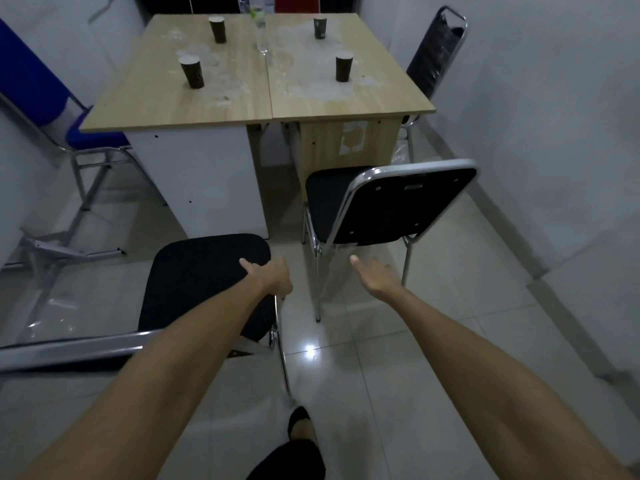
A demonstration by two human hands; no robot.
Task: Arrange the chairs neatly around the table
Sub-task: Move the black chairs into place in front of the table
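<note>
The left hand [272,275] is closed over the right rear corner of the near chair [207,271], thumb lying on the black seat and fingers curled down around its edge beside the chrome frame. The right hand [375,277] touches nothing; it hangs flat and loose above the floor [363,375], fingers stretched forward toward the second chair [391,202], just short of its back.

The near chair stands at the table's front left, its seat close to the white side panel, its chrome backrest rail crossing the lower left of the view. The second chair sits at the front right, seat toward the table [259,98] and partly under it, black back with chrome rim tilted toward the camera.

The table is two wood-topped desks pushed edge to edge, the tops smeared with pale dusty patches. Four dark cups [192,72] stand on it, two on each half, and a clear bottle [259,26] stands on the seam near the far edge. A blue chair [41,95] sits at the left side, a black chair [440,53] at the right against the wall, and a red chair back [298,2] shows beyond the far end.

The floor is glossy pale tile with a bright spot of reflected light between the arms. Plain whitish walls close in on both sides. A dark shoe [299,420] shows at the bottom.
</note>
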